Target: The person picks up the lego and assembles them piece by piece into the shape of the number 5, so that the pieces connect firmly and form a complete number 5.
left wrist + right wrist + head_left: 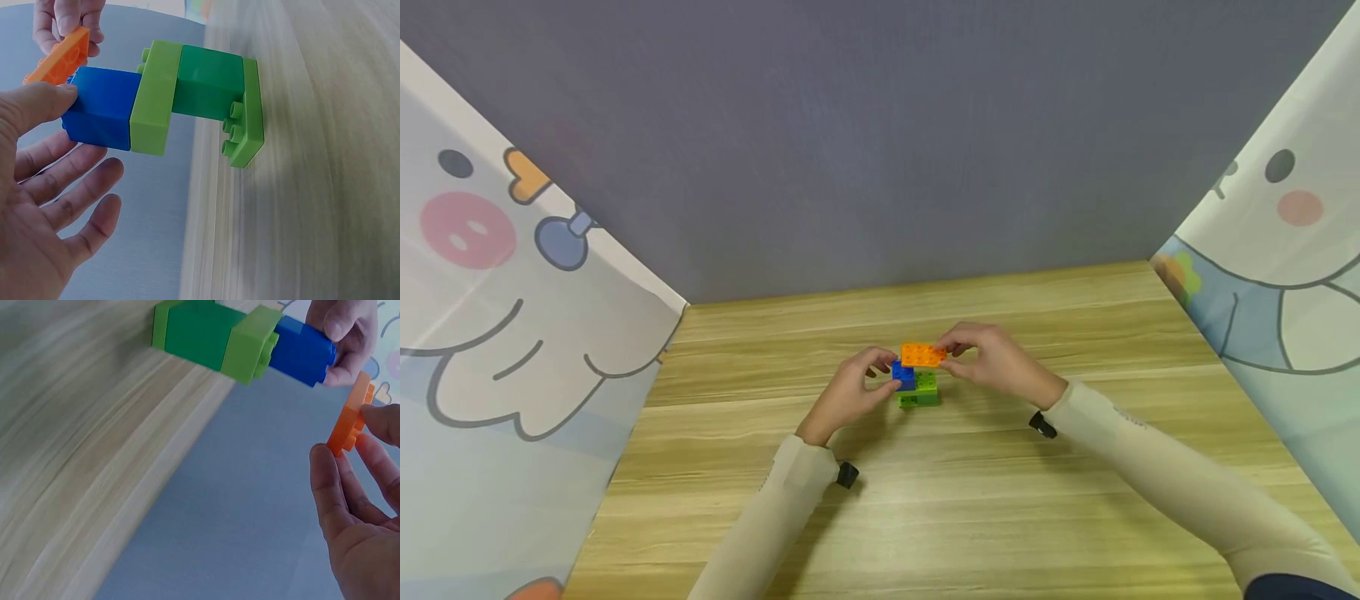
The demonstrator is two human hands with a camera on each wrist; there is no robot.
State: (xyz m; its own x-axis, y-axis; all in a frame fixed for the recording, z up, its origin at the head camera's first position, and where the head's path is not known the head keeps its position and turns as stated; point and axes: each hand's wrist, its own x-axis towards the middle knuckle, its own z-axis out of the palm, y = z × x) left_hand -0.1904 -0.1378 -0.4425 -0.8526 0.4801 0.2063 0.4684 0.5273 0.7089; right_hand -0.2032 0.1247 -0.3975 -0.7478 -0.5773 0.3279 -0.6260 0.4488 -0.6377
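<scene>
A small tower of building bricks stands on the table. Its bottom is a flat light green brick [252, 119], then a dark green brick [209, 81], a light green brick [153, 100] and a blue brick [902, 377] on top. My left hand [850, 392] pinches the blue brick between thumb and forefinger, the other fingers spread below it in the left wrist view. In my right hand [992, 360] a flat orange brick [350, 415] is pinched by its end between thumb and fingers. The orange brick tilts close over the studs of the blue one.
The wood-grain table [970, 508] stretches around the tower on all sides. Behind it rises a grey panel [880, 150], and white walls with cartoon animals [482, 333] flank it. Small black devices [847, 475] sit at both wrists.
</scene>
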